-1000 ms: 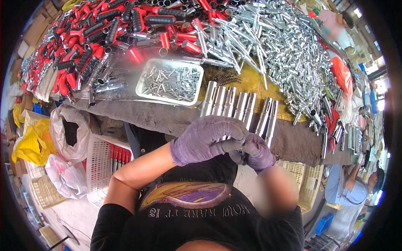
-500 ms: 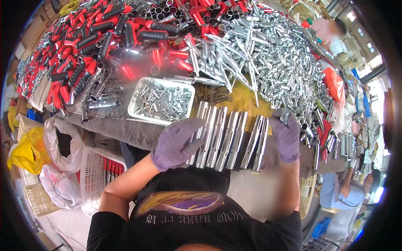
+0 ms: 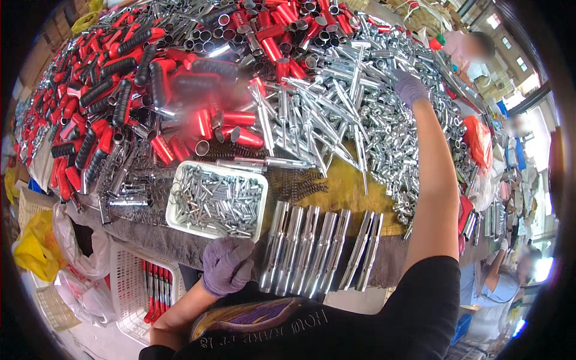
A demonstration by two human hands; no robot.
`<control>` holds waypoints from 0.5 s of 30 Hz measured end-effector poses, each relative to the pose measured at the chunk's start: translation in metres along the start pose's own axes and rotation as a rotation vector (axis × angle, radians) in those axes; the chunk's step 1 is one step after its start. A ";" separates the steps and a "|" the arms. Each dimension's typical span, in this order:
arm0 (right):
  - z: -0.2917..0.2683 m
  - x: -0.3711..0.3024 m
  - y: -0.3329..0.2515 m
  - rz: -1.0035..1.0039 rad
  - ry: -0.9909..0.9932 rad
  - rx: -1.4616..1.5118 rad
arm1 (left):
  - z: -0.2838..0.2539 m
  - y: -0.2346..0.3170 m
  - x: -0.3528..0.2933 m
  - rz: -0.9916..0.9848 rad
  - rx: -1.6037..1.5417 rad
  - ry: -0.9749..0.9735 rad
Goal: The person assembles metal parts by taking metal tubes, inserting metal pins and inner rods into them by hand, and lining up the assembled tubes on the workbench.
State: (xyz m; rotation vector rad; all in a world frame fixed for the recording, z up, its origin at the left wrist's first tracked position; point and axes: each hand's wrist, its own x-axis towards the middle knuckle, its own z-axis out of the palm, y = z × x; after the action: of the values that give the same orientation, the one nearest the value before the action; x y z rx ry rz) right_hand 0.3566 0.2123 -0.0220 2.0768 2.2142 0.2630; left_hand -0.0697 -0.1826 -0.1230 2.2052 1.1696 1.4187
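My left hand (image 3: 228, 267), in a purple glove, has its fingers curled in just below the white tray (image 3: 217, 233) of small metal pins. Whether anything lies inside that curl is hidden. To its right, several shiny slotted metal tubes (image 3: 306, 249) lie side by side at the table's near edge, with a gap before the last two. My right arm stretches far over the table. The gloved right hand (image 3: 411, 89) is at the pile of small silvery metal parts (image 3: 390, 114), its fingertips blending into the parts.
Red tool bodies with black grips (image 3: 114, 90) heap up at the left. Long metal rods (image 3: 318, 117) lie in the middle, beside springs (image 3: 297, 185). A white basket (image 3: 129, 300) with red-handled pieces stands below the table. Other people (image 3: 501, 276) sit at the right.
My right hand has gone from the right end of the tube row up into the far pile. My left hand has left the tubes, moving left and nearer me. The view has shifted.
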 end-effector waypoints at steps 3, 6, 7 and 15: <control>-0.002 0.017 -0.008 0.023 -0.091 0.055 | -0.002 -0.002 0.001 -0.022 0.020 -0.010; 0.006 0.039 -0.006 -0.004 -0.183 -0.132 | -0.001 0.002 0.001 -0.013 0.042 0.022; 0.009 0.039 0.003 0.042 -0.182 -0.224 | -0.002 0.003 0.004 0.005 0.033 0.032; -0.049 -0.034 -0.022 0.109 0.178 -0.180 | 0.000 -0.001 0.002 0.056 -0.040 0.077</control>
State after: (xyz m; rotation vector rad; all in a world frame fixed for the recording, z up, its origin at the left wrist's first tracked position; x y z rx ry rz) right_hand 0.3279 0.1742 0.0197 2.1526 2.0805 0.6542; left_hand -0.0699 -0.1806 -0.1223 2.1907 1.1015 1.5485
